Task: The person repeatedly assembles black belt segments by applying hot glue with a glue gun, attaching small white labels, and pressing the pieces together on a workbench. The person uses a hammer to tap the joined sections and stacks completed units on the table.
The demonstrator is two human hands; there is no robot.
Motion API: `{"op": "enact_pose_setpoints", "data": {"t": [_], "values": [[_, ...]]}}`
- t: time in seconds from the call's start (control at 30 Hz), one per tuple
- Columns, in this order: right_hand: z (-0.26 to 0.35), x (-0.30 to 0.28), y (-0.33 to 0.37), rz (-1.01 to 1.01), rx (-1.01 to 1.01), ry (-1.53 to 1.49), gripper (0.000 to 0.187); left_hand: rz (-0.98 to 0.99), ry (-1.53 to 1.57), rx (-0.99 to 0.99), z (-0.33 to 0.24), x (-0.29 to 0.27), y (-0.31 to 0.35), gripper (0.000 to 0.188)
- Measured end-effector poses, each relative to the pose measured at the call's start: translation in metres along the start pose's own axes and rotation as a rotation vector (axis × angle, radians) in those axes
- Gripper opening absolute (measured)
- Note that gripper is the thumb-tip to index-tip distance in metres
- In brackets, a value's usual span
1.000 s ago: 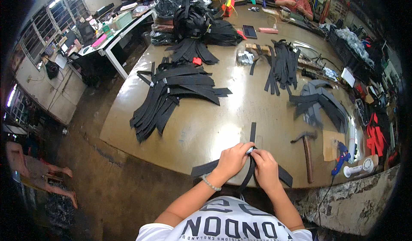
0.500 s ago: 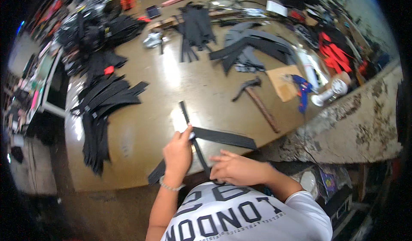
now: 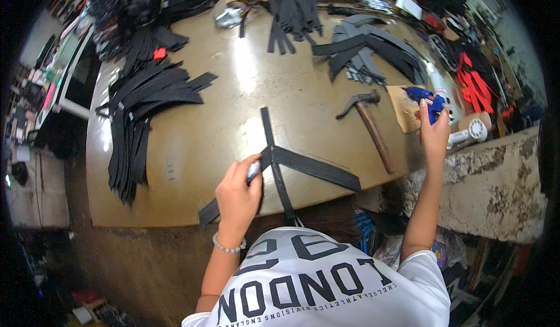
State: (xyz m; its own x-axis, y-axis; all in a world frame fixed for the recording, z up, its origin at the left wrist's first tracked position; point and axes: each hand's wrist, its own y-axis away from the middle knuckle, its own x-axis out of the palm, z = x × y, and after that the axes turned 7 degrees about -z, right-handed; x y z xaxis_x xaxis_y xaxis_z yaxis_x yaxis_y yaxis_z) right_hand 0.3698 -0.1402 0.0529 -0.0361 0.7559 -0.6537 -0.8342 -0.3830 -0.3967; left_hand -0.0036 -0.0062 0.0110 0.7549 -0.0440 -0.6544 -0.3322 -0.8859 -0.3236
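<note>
A black webbing strap lies bent in a V on the table in front of me, and a narrower black strip crosses it at the bend. My left hand is closed around a small whitish object, its kind hidden by the fingers, and rests at the strap's left side near the crossing. Out to the right, my right hand has its fingers round the handle of a blue glue gun, above a tan sheet at the table's right side.
A claw hammer lies left of the tan sheet. Bundles of black straps cover the left side; more black strips and grey-black bent pieces lie at the back. A white spool stands at the right edge.
My right hand has left the narrow strip near my body, reached far right and taken hold of the glue gun. My left hand has shifted slightly down from the crossing. The head view has tilted.
</note>
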Motion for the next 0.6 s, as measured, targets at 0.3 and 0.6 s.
{"op": "enact_pose_setpoints", "data": {"t": [0.3, 0.6], "values": [[0.117, 0.064, 0.082, 0.813, -0.455, -0.329, 0.047, 0.045, -0.148, 0.159, 0.012, 0.011, 0.006, 0.043], [0.126, 0.070, 0.082, 0.854, -0.494, -0.208, 0.047, 0.034, -0.114, 0.138, 0.013, 0.012, 0.008, 0.043]]}}
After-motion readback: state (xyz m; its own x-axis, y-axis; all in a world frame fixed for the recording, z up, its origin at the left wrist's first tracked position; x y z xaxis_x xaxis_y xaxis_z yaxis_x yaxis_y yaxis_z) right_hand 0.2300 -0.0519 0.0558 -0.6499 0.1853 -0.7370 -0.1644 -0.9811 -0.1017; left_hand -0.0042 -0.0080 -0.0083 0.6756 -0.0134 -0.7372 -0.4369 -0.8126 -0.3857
